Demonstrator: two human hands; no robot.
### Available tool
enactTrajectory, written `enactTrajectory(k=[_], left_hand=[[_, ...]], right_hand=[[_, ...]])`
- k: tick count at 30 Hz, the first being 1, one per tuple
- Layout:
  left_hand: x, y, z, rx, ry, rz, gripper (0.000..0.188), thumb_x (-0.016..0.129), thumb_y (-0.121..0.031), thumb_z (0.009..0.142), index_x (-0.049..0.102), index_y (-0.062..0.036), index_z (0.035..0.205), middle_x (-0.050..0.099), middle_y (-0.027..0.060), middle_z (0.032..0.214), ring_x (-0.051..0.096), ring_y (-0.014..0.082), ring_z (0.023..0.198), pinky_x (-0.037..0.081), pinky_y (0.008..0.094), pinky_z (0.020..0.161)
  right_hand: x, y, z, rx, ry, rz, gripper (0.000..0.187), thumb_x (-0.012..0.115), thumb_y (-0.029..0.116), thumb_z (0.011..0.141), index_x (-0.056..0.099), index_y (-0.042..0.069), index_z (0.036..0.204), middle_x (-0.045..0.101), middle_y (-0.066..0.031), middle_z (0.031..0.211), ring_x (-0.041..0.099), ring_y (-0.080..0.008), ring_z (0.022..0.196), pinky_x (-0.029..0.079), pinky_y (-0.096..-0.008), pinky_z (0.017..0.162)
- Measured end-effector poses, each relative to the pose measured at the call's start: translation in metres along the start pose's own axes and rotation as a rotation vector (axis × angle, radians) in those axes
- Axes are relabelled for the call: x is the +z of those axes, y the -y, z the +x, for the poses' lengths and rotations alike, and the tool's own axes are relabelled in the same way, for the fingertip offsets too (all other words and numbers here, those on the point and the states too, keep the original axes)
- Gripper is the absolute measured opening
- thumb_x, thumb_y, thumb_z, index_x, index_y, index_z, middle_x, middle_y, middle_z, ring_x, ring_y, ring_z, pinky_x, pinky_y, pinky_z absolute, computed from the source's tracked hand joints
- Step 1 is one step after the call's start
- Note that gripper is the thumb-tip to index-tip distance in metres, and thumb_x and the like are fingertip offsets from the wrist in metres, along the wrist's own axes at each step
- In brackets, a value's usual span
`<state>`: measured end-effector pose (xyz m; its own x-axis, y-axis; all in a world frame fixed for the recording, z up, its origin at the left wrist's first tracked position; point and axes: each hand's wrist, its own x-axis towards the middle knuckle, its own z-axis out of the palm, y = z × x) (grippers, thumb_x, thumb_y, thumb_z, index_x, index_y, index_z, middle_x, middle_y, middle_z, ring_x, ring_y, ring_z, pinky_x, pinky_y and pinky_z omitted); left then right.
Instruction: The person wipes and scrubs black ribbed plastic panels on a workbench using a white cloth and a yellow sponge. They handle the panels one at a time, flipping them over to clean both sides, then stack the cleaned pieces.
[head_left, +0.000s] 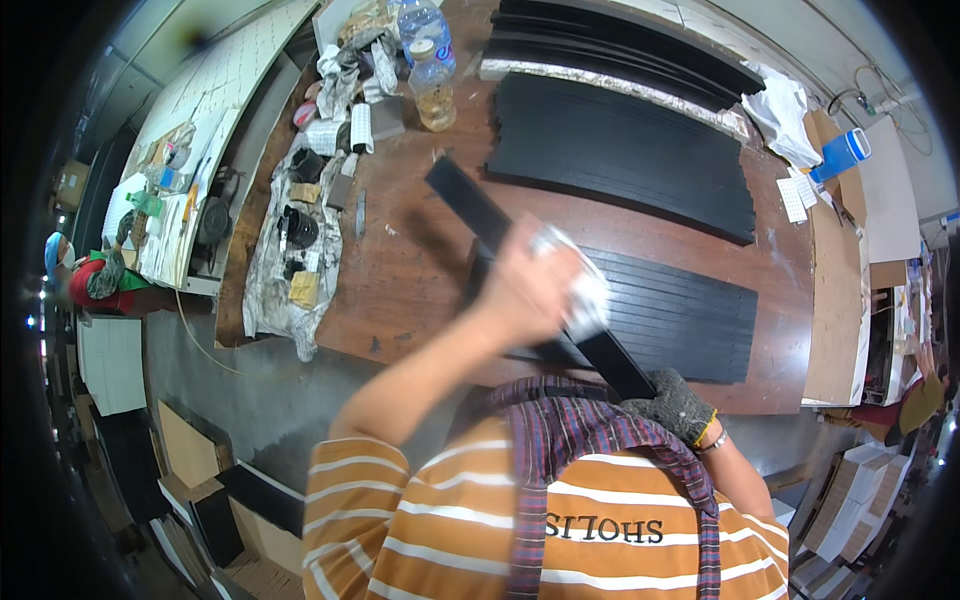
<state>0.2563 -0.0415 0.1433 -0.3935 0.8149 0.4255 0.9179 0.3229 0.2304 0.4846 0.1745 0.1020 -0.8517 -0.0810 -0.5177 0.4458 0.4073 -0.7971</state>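
The left hand (535, 280) is bare and clenched around a crumpled white cloth (585, 290), pressing it against a long black strip (520, 265). The right hand (675, 405), in a grey knit glove, grips the near end of that strip, which slants up and away over the brown wooden counter (400, 270). Just beneath it lies a flat row of black strips (680, 315); beyond, a larger stack of black strips (620, 150) covers the counter's far side. To the left sit two plastic bottles (432, 60) and a dirty rag spread with small tools (290, 240). A white rag (785, 110) lies at the far right.
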Motion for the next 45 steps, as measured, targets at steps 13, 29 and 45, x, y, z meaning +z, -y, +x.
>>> enactTrajectory(k=[13, 29, 45], left_hand=[[0.025, 0.069, -0.087, -0.201, 0.291, -0.184, 0.021, 0.074, -0.027, 0.086, 0.074, -0.0158, 0.104, 0.075, 0.0018, 0.1, 0.07, 0.0201, 0.099, 0.034, 0.0529, 0.112], [-0.01, 0.13, -0.106, -1.01, -0.314, -1.245, 0.031, 0.053, -0.018, 0.104, 0.06, 0.0018, 0.125, 0.071, 0.0083, 0.111, 0.07, 0.0166, 0.097, 0.055, 0.0289, 0.087], [0.024, 0.097, -0.122, -0.934, -0.499, -1.96, 0.044, 0.044, -0.028, 0.104, 0.058, 0.0049, 0.13, 0.067, 0.0178, 0.124, 0.066, 0.0296, 0.114, 0.054, 0.0444, 0.099]], right_hand=[[-0.012, -0.04, -0.054, 0.062, 0.113, -0.373, 0.046, 0.066, 0.038, 0.093, 0.069, -0.002, 0.115, 0.069, -0.0254, 0.112, 0.065, -0.0394, 0.106, 0.051, -0.0429, 0.09], [-0.04, -0.012, 0.007, 0.32, 0.009, 0.01, 0.039, 0.07, 0.036, 0.092, 0.073, -0.002, 0.093, 0.069, -0.012, 0.07, 0.066, -0.0189, 0.059, 0.052, -0.0314, 0.054], [-0.064, 0.051, 0.089, 0.002, -0.407, -0.961, 0.05, 0.073, 0.05, 0.083, 0.07, 0.009, 0.114, 0.064, -0.015, 0.112, 0.065, -0.0343, 0.104, 0.053, -0.0446, 0.083]])
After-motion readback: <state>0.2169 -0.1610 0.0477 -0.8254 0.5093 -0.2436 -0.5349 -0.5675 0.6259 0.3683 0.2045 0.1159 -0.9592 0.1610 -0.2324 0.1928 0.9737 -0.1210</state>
